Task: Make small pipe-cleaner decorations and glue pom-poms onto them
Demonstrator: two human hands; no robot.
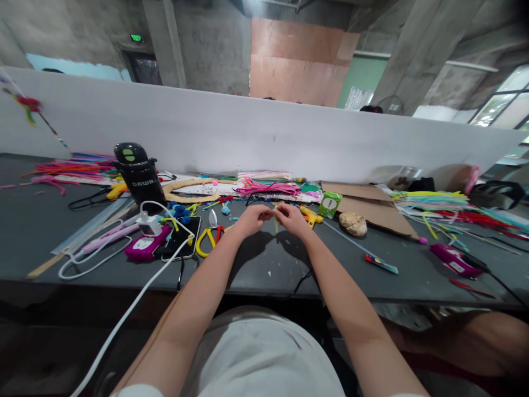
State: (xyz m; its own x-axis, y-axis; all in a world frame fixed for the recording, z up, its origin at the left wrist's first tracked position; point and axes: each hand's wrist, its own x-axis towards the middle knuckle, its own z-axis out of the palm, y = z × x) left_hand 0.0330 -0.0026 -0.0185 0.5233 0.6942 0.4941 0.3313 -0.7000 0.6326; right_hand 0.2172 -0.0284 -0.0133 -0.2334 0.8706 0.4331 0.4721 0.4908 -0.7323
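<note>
Both hands meet over the middle of the grey table (pixel 256 275), fingertips nearly touching. My left hand (pixel 255 219) is closed in a pinch, and so is my right hand (pixel 291 219). Between them shows a small pale yellowish piece (pixel 276 223), thin and hanging down; its upper end is hidden by the fingers, and which hand grips it is unclear. Left of my left hand lie pliers (pixel 205 241) with yellow and red handles. Just beyond my right hand is a yellow glue gun (pixel 311 215). Pink pipe cleaners (pixel 268 188) lie behind the hands.
At left stand a black bottle (pixel 142 179), a magenta power box (pixel 144 246) and white cables. Rightward are a green box (pixel 329 204), a stone (pixel 352 224), a cutter (pixel 381 264), cardboard (pixel 372 212) and another magenta box (pixel 455 261). A white partition (pixel 206 129) runs behind. A person's leg shows lower right.
</note>
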